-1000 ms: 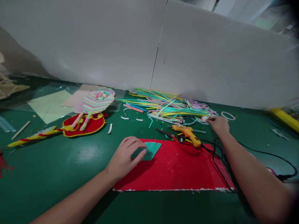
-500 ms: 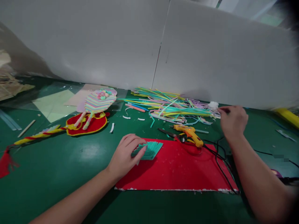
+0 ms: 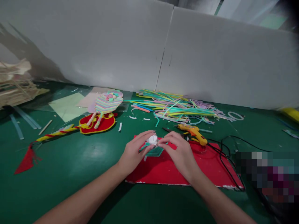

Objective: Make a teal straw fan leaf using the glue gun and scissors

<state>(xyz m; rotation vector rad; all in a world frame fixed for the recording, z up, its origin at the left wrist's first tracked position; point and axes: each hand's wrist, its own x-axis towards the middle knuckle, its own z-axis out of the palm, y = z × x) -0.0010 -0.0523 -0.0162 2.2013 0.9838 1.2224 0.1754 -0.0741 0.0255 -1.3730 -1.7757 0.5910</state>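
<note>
Both hands meet over the left part of a red board (image 3: 177, 174). My left hand (image 3: 132, 154) is closed around the edge of a teal piece (image 3: 156, 152) made of narrow strips laid side by side. Between the two hands sits a white fluffy wad, like cotton wool (image 3: 153, 139), against the teal piece. My right hand (image 3: 181, 152) pinches the wad's right side with thumb and fingers. How far the left fingertips also touch the wad is hidden. A yellow glue gun (image 3: 195, 133) lies just beyond my right hand, with scissors (image 3: 169, 130) partly covered beside it.
A heap of pastel strips (image 3: 173, 107) lies along the grey partition (image 3: 116, 46). A striped pouch-like piece (image 3: 108, 104) and a red, yellow-edged ornament (image 3: 105, 126) with a tassel (image 3: 29, 160) are at left. The gun's black cable (image 3: 224, 152) crosses the board's right side.
My right hand has come from the back right to the board, bringing the white wad to the teal piece. My left hand stays at the teal piece. The view has shifted slightly.
</note>
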